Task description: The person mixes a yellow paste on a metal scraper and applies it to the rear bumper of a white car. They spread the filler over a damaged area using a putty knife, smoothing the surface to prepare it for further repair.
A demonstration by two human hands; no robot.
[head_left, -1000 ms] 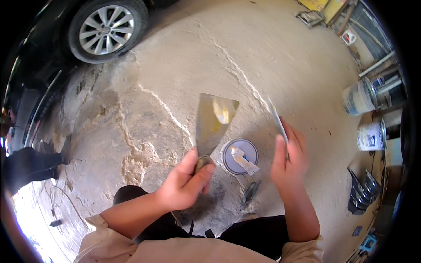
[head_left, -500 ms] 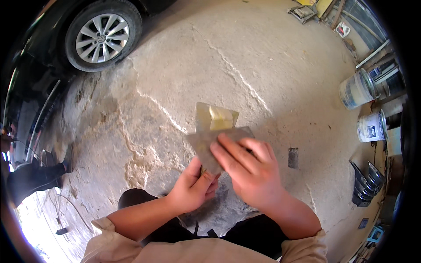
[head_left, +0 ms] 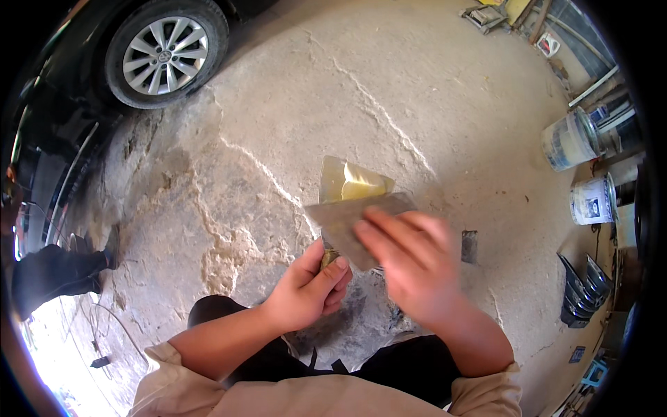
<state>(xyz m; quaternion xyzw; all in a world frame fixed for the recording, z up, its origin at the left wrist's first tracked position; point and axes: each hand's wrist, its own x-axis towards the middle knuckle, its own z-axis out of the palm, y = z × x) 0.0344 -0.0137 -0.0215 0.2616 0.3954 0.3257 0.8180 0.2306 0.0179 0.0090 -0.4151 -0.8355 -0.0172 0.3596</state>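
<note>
Closed round the handle of a putty knife [head_left: 332,174] is my left hand [head_left: 306,288], holding the blade up and away from me. Pale yellow putty [head_left: 363,182] lies on the right part of that blade. My right hand [head_left: 413,260], slightly blurred, grips a flat grey scraper plate [head_left: 344,221], with fingers laid along its face. The plate crosses over the lower part of the putty knife's blade and hides it. Whether the two touch I cannot tell.
A black car's wheel [head_left: 165,57] stands at the upper left. Two buckets [head_left: 571,142] and a black plastic part [head_left: 582,292] line the right side. Another person's leg [head_left: 59,278] shows at the left, near cables. The concrete floor [head_left: 278,104] is cracked and rough.
The scraper plate and my right hand have shifted right, uncovering more of the putty knife's handle. The putty knife's blade has also moved slightly right and up. The putty now looks more bunched.
</note>
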